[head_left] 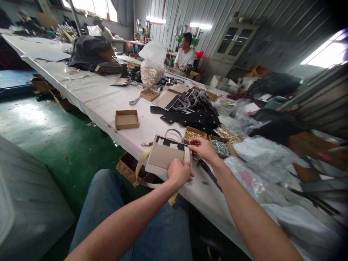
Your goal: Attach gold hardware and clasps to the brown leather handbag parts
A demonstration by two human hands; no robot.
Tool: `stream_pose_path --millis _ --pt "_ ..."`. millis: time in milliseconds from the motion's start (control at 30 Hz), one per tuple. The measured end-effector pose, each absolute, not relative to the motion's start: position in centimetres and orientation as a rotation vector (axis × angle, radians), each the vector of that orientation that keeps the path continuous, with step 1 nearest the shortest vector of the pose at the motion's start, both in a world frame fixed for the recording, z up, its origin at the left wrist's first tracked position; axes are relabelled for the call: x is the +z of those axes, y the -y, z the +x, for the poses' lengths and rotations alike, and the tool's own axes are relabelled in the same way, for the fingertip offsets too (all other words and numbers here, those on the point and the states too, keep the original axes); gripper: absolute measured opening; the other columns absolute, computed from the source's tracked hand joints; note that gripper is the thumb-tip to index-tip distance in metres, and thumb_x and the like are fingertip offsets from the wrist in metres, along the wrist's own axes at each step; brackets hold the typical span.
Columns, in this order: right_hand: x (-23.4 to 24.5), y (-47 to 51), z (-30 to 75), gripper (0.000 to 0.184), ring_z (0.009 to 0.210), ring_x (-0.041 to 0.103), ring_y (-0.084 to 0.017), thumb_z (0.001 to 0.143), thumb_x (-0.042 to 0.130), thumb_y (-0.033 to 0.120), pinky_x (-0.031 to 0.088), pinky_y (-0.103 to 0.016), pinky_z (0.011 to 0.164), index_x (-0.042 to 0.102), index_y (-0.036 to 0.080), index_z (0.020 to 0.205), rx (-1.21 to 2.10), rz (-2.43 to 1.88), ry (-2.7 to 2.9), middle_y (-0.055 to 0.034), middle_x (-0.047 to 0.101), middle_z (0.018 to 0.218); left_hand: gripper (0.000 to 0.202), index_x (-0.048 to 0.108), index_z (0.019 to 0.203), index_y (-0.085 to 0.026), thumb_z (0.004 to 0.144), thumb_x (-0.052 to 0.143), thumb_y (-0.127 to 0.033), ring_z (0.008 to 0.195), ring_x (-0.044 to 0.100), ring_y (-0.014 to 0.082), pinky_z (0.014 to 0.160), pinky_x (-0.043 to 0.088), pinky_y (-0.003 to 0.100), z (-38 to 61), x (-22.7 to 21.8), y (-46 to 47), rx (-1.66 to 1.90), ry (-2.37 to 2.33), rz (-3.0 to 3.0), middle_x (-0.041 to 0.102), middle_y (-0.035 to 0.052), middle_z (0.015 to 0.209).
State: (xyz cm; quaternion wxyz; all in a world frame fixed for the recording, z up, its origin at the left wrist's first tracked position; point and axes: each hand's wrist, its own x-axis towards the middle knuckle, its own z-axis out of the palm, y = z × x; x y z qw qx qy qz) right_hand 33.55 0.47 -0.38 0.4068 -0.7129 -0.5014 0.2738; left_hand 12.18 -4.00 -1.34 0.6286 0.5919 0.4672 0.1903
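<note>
A flat beige and white board piece (pixel 163 156) with a black top edge and a tan strap (pixel 141 165) hanging off it lies at the near edge of the long white table (pixel 95 98). My left hand (pixel 178 173) is closed on its lower right corner. My right hand (pixel 202 148) pinches the upper right corner of the same piece, fingers curled. Just beyond my right hand stand a small cardboard box of gold studs (pixel 193 135) and a box of silver studs (pixel 220 146).
An empty cardboard tray (pixel 127 119) sits left of the piece. Black punched strips (pixel 190 117), more boxes and a large bag of fittings (pixel 152 67) lie farther back. Plastic bags (pixel 258 152) crowd the right. A seated person in white (pixel 185 54) works at the far end. Green floor lies left.
</note>
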Motion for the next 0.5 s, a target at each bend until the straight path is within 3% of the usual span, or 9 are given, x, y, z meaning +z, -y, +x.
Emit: stream_pose_path --millis 100,233,500 --pt "0.2 -0.1 33.4 0.046 0.081 0.075 -0.023 0.082 0.094 0.051 0.065 -0.036 0.068 0.085 0.019 0.113 0.831 -1.793 1.268 -0.012 0.086 0.101 0.049 0.077 0.085 -0.018 0.112 0.055 -0.053 0.059 0.077 0.022 0.072 0.061 0.033 12.2 -1.7 4.0 0.446 -1.052 1.327 0.084 0.0108 0.074" --pt "0.5 0.0 33.5 0.055 0.069 0.069 -0.019 0.073 0.102 0.05 0.056 -0.031 0.056 0.088 0.017 0.114 0.995 -1.802 1.282 -0.0095 0.084 0.09 0.059 0.077 0.077 -0.018 0.112 0.054 -0.06 0.06 0.077 0.0237 0.073 0.061 0.034 12.2 -2.1 4.0 0.457 -1.057 1.34 0.08 0.0123 0.067" --pt "0.6 -1.4 33.9 0.052 0.061 0.064 -0.014 0.067 0.105 0.048 0.055 -0.024 0.053 0.087 0.014 0.101 1.138 -1.853 1.304 -0.0053 0.079 0.078 0.059 0.066 0.07 -0.018 0.111 0.053 -0.059 0.038 0.059 0.0174 0.044 0.046 0.027 10.9 -2.3 4.0 0.523 -0.887 1.204 0.07 0.0082 0.055"
